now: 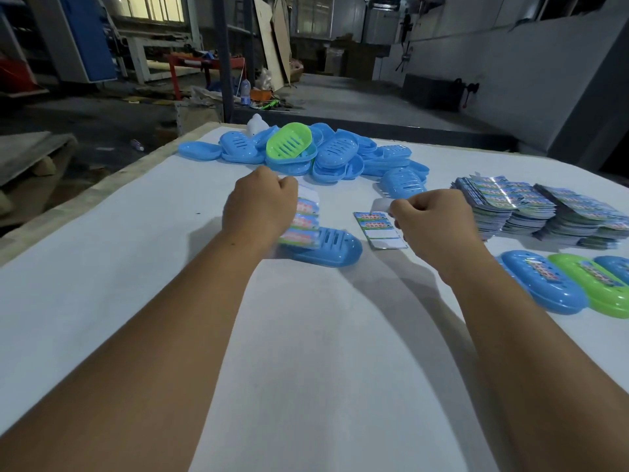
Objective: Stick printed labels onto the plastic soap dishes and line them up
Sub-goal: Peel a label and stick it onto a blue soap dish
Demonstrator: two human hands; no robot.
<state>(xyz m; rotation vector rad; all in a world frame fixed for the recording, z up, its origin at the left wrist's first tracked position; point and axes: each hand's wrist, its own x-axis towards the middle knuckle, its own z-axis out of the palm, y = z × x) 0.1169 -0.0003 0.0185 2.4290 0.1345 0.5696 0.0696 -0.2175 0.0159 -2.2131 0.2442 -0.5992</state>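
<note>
The left hand (260, 207) holds a label strip (303, 221) over the blue dish (326, 247). The right hand (430, 218) pinches a white scrap (380, 205). The strip is floppy, so a label could go on crooked.

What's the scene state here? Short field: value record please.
left hand: left hand holds a label sheet over a blue soap dish
right hand: right hand pinches a white backing strip above a partly used label sheet
unlabelled dishes: pile at the far edge, mostly blue, one green on top
label stock: stacks at right
finished row: labelled dishes at right, blue then green then blue
surface: white table
</note>
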